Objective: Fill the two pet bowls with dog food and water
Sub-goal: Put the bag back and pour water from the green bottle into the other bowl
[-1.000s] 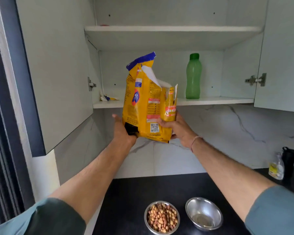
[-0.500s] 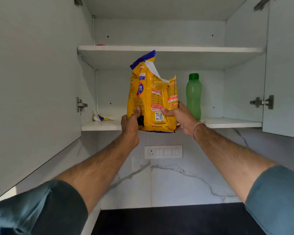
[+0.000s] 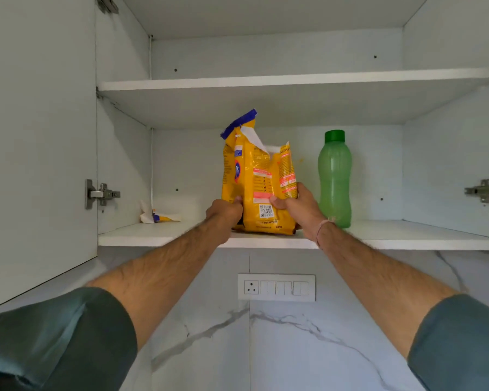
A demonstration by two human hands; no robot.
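At frame centre, left hand point(image 3: 223, 213) and right hand point(image 3: 297, 207) clasp the dog food bag point(image 3: 254, 179), its base on the lower shelf point(image 3: 407, 235).
Torn open above, it could slump and spill once released.

Both bare forearms reach up and forward from teal sleeves. The left hand point(image 3: 223, 211) and right hand point(image 3: 297, 206) clasp the lower sides of a yellow plastic dog-food bag point(image 3: 256, 179), thumbs in front.
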